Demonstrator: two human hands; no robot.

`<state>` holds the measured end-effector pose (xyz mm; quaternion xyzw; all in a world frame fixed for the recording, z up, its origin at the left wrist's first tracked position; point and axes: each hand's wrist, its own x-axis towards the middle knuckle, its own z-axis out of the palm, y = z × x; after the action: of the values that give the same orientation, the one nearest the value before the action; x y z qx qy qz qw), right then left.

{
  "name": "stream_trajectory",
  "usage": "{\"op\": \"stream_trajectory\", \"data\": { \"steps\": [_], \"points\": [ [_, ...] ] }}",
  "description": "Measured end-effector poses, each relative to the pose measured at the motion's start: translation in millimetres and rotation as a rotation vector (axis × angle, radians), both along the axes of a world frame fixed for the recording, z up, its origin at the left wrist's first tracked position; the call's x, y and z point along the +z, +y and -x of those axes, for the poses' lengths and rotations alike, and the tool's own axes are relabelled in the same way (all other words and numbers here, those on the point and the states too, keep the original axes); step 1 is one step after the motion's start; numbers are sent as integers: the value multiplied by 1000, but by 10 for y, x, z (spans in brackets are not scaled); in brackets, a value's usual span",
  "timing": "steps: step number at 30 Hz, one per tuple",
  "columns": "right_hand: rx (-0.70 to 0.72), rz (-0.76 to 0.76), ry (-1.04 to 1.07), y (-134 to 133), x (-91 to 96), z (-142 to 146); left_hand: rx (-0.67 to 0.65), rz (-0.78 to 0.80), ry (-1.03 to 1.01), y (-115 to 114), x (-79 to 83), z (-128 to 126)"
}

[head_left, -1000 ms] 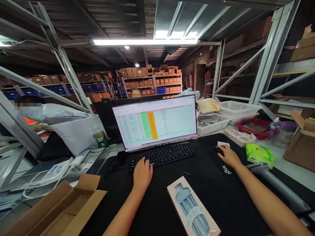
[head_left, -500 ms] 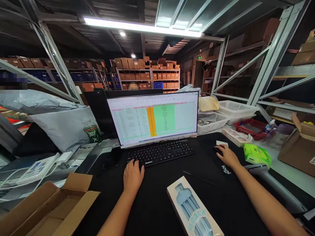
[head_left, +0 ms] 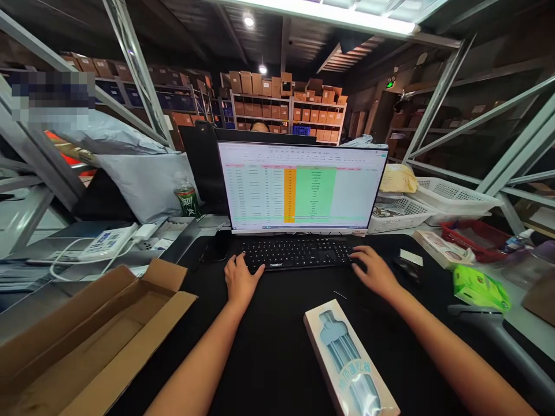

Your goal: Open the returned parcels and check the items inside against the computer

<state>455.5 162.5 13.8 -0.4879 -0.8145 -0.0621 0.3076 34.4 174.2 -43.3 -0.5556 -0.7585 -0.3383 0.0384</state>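
Note:
My left hand (head_left: 243, 278) rests on the left end of a black keyboard (head_left: 299, 252), fingers spread and the thumb along its front edge. At the opposite end, my right hand (head_left: 373, 270) has its fingertips on or just over the number keys, holding nothing. A black mouse (head_left: 407, 270) lies to the right of that hand, untouched. Behind the keyboard stands a monitor (head_left: 303, 188) showing a spreadsheet with orange and green columns. Between my forearms lies a slim white box (head_left: 347, 352) printed with a blue bottle-like item, tilted on the black desk mat (head_left: 269, 341).
An opened cardboard box (head_left: 108, 329) sits at the left. On the right are a handheld scanner (head_left: 494, 323), a green packet (head_left: 481, 288), a red basket (head_left: 477, 240) and white baskets (head_left: 455, 196). A green bottle (head_left: 186, 196) stands left of the monitor. Part of a person's head shows behind it.
My right hand has left the mouse and moved left to the keyboard's right end. My left hand stays at the keyboard's left end. The view has tilted down and turned left.

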Motion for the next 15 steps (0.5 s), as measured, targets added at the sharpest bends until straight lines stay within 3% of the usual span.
{"op": "stream_trajectory", "data": {
  "steps": [4,8,11,15],
  "points": [
    [212,204,-76,59,276,1004,-53,-15,35,-25,8,-7],
    [231,252,-246,241,406,1757,-166,-37,124,-25,45,-37],
    [191,286,-250,387,347,2037,-187,-36,152,-4,46,-49],
    [148,301,-225,516,188,2124,-141,-69,162,-20,45,-33]
  ]
}}
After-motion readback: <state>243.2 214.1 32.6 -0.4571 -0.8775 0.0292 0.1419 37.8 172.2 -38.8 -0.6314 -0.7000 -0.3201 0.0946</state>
